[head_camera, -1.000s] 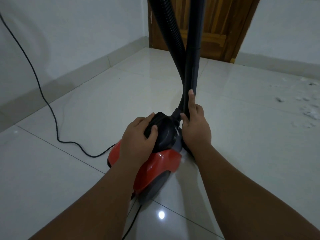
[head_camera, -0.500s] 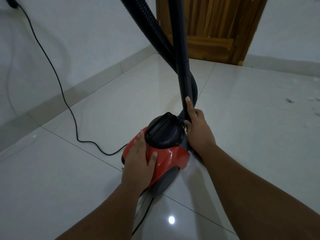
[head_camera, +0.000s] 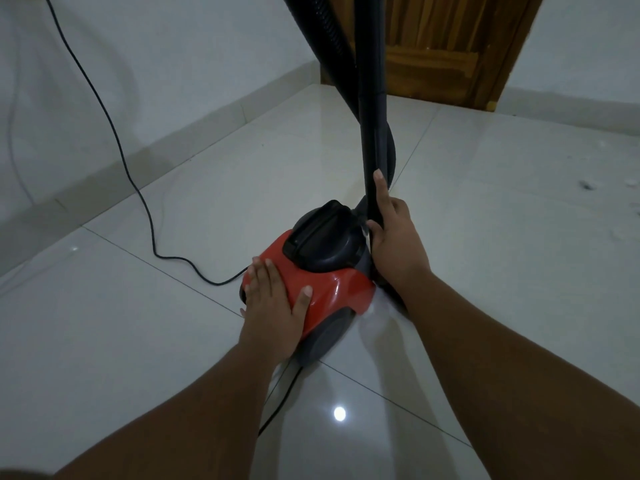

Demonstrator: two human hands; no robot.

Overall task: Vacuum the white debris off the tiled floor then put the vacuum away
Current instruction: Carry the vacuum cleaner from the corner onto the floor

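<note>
Vacuum point(head_camera: 332, 289) — I'm pressing left hand point(head_camera: 273, 303) flat on it, right hand point(head_camera: 398, 237) gripping wand point(head_camera: 372, 116); debris point(head_camera: 585, 184) lying untouched — probably needing power-on next.

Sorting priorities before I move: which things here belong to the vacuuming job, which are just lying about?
Job: red vacuum under left hand; wand gripped by right hand; hose; power cord; white debris far right.
Lying about: wooden door; skirting tiles.
</note>
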